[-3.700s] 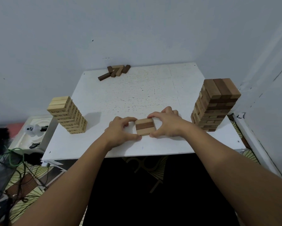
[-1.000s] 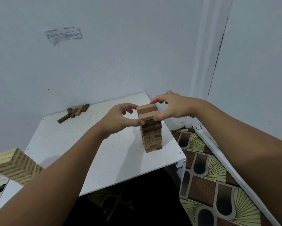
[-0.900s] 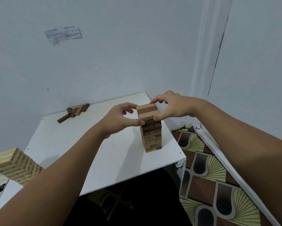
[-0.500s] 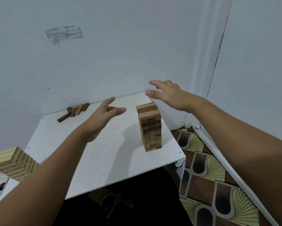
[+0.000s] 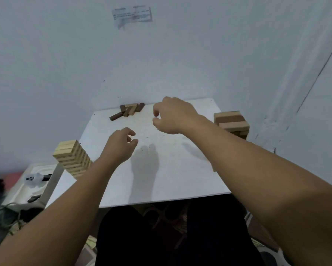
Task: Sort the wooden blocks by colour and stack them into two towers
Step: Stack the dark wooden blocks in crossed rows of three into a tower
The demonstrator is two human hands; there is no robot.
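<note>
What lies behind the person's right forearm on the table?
The brown tower stands behind the right forearm. Only its top layers show; its lower layers and base are covered by the arm.

The right forearm (image 5: 238,150) hides most of the mixed brown tower (image 5: 232,122); only its top layers show. The left forearm (image 5: 88,181) covers the lower right corner of the light tower (image 5: 72,158). The print on the paper note (image 5: 132,14) on the wall is too blurred to read. The small white figure (image 5: 34,177) at the left is smeared.
</note>
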